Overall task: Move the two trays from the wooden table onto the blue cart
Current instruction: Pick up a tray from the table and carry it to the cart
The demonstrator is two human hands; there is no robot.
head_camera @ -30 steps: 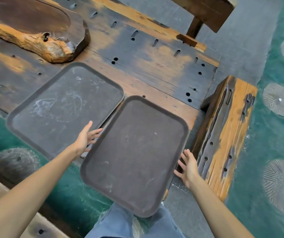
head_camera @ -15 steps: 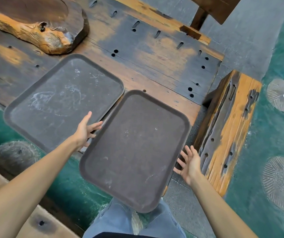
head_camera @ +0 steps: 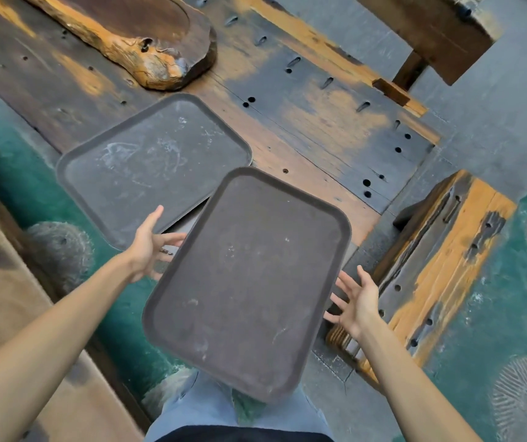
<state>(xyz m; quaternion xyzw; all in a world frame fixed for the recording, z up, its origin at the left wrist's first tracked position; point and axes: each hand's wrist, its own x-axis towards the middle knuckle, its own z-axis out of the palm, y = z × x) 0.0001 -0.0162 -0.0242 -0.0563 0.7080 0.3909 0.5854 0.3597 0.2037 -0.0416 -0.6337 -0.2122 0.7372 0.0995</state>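
Two dark brown rectangular trays are in view. The far tray (head_camera: 147, 167) lies flat on the worn wooden table (head_camera: 313, 122), its near end jutting past the table's edge. The near tray (head_camera: 249, 282) is raised and turned, and it hangs mostly over my legs. My left hand (head_camera: 149, 247) has its fingers spread under the near tray's left edge. Under the right edge my right hand (head_camera: 356, 301) does the same, thumb out. The fingertips of both hands are hidden beneath the tray. No blue cart shows.
A gnarled wood slab (head_camera: 134, 36) rests on the table at the back left. A wooden bench (head_camera: 441, 263) stands close on the right, another (head_camera: 431, 30) at the back. A light wooden surface (head_camera: 16, 314) lies at my left. The floor is green and grey.
The near tray has come up off the table and swung towards me, its far end now over the far tray's corner. Both hands have slid further under its edges.
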